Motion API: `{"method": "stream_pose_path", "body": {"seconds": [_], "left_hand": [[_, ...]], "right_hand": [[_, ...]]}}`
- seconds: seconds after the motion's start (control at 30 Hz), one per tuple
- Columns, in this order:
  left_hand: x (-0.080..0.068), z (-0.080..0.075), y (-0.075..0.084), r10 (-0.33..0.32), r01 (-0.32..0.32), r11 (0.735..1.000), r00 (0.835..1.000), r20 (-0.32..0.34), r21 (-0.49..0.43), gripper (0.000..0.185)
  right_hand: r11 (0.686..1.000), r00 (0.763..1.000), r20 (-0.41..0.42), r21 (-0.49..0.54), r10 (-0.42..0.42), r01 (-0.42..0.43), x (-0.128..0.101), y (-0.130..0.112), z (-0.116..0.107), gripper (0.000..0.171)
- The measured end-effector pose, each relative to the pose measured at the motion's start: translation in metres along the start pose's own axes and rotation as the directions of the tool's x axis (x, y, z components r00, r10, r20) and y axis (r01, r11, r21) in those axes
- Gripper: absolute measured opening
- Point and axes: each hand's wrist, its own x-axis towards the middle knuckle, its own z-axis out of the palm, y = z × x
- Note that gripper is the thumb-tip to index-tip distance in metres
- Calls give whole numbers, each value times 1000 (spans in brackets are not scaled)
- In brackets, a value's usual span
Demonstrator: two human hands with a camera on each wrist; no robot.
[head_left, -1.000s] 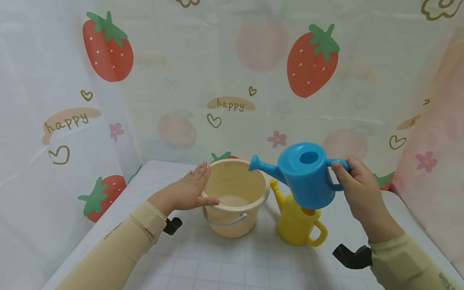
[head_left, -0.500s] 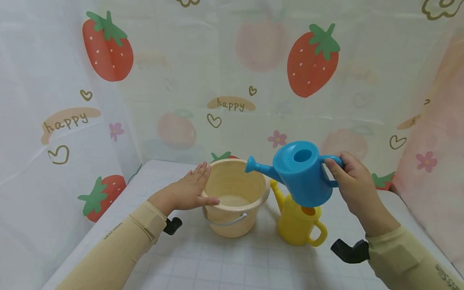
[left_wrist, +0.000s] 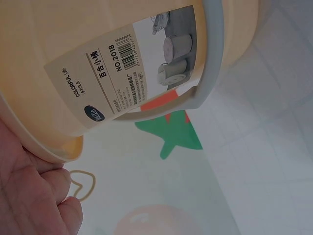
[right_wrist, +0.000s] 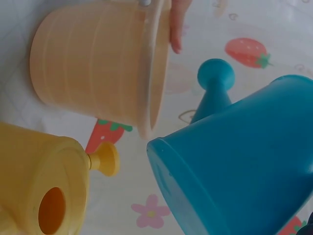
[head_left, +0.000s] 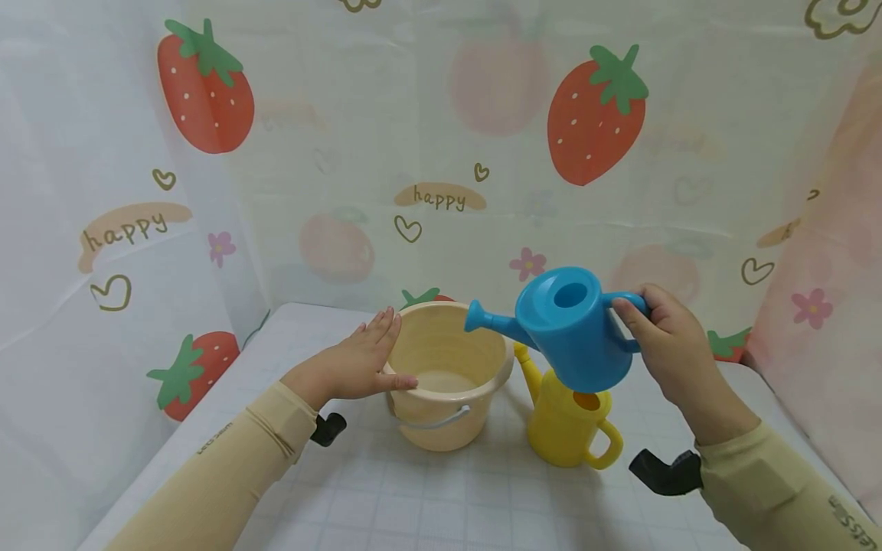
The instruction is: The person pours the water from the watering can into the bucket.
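Hands sit mid-frame in the head view: the left hand [head_left: 358,366] rests flat-fingered against the cream bucket [head_left: 448,373], while the right hand [head_left: 664,344] grips the handle of the blue watering can [head_left: 572,325], held aloft, spout over the rim. Left wrist view shows the bucket's label [left_wrist: 122,73]. Right wrist view shows a yellow watering can [right_wrist: 41,188] lower left; lowering the blue one could topple it.
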Motion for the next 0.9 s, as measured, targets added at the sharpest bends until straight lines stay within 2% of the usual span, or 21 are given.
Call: {"method": "stream_pose_path", "body": {"seconds": [0.47,0.9], "left_hand": [[-1,-3,3,-5,5,1000,1000,10,-5,111],[-2,-3,3,-8,9,1000,1000,9,-9,110]], "right_hand": [[998,1000,12,-59,-21,21,1,-6,0,39],[997,999,33,-67,-28,30,1,-8,1,39]]}}
